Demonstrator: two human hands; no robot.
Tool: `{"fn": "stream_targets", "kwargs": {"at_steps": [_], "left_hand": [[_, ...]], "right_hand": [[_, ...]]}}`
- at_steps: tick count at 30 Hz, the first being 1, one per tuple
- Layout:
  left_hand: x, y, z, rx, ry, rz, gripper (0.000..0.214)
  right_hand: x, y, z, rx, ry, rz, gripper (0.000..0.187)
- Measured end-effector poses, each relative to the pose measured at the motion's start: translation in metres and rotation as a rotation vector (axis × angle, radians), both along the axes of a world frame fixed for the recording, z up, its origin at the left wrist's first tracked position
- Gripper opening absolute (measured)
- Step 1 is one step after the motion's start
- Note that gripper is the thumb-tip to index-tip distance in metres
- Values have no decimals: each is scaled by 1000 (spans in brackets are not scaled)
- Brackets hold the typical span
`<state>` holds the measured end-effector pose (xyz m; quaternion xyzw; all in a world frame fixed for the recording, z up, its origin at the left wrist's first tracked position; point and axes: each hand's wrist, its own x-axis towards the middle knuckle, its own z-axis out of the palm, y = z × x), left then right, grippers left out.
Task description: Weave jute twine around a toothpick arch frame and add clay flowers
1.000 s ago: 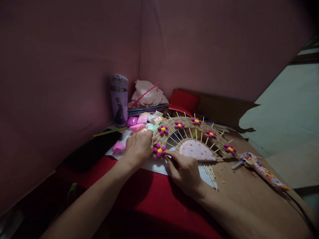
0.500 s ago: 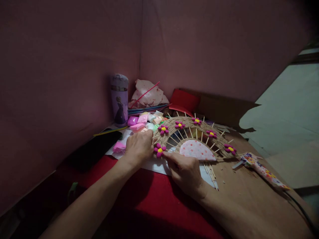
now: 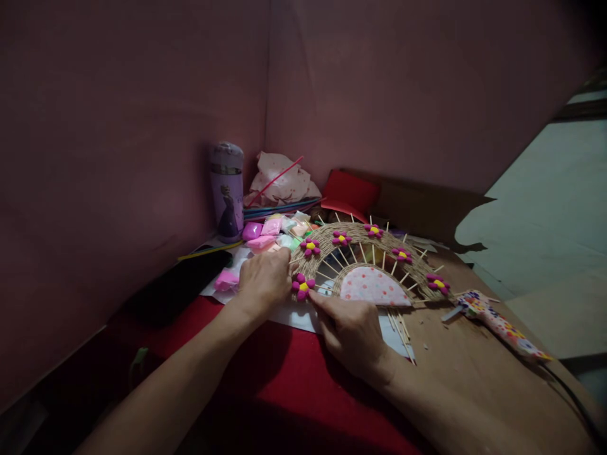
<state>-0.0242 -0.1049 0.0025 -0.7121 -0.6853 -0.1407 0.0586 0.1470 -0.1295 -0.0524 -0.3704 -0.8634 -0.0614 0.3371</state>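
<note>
A half-round fan-shaped piece of twine woven over thin sticks (image 3: 324, 235) stands tilted before me, with several purple clay flowers with yellow centres along its band. At its base is a half-circle of white dotted cloth (image 3: 374, 285). My left hand (image 3: 265, 275) is closed on the left end of the band, its fingertips partly hidden behind it. With the index finger stretched out, my right hand (image 3: 353, 325) touches the lower left flower (image 3: 302, 286). Its other fingers are curled, and whatever lies under them is hidden.
A flowered glue gun (image 3: 497, 319) with a cord lies on the brown board (image 3: 455, 354) at right. Loose sticks (image 3: 402, 335) rest below the fan. Behind are a purple tumbler (image 3: 227, 196), packets of coloured clay (image 3: 260, 242), bunched dotted cloth (image 3: 279, 174) and a red item (image 3: 351, 191).
Almost nothing differs. The lower left flower and the right fingertip have shifted very slightly left; both hands keep their places on the woven piece.
</note>
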Motion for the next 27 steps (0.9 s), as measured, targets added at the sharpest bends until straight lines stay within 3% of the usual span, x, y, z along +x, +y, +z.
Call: {"fn": "stream_targets", "kwargs": {"at_steps": [18, 27], "left_hand": [[0, 0, 1, -25, -2, -8, 27], [0, -1, 1, -22, 9, -8, 28]], "right_hand": [[0, -5, 6, 98, -51, -30, 35], [-1, -5, 6, 30, -69, -63, 34]]}}
